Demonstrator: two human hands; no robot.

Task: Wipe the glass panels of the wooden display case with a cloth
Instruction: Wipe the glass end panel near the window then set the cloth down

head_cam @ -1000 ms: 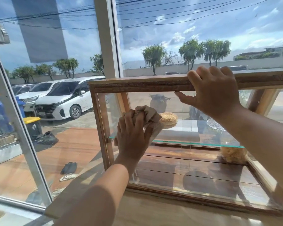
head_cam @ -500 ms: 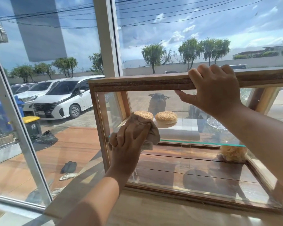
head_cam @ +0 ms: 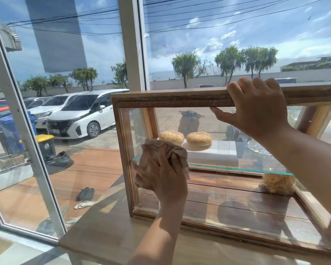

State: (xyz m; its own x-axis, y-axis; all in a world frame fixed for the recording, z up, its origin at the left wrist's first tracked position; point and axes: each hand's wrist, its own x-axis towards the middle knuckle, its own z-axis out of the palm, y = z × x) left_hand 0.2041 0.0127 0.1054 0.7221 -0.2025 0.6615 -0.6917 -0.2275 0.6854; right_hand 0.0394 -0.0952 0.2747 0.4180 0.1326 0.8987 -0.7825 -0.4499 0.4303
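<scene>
A wooden display case (head_cam: 172, 98) with glass panels stands on a wooden counter. My left hand (head_cam: 161, 178) holds a crumpled beige cloth (head_cam: 172, 150) against the front glass panel (head_cam: 227, 188), near the case's left post at the height of the glass shelf. My right hand (head_cam: 256, 109) grips the wooden top rail, fingers curled over the top and thumb under its front edge. Inside, two sesame buns (head_cam: 199, 139) lie on a white board on the glass shelf.
The counter (head_cam: 107, 232) ends just left of the case, close to a large window (head_cam: 65, 92). A pale spongy lump (head_cam: 278, 183) sits on the case floor at the right, and a cut-glass dish (head_cam: 258, 148) on the shelf. Cars and bins stand outside.
My left hand has slid the cloth down and to the left across the front glass, uncovering both buns. My right hand has stayed on the top rail.
</scene>
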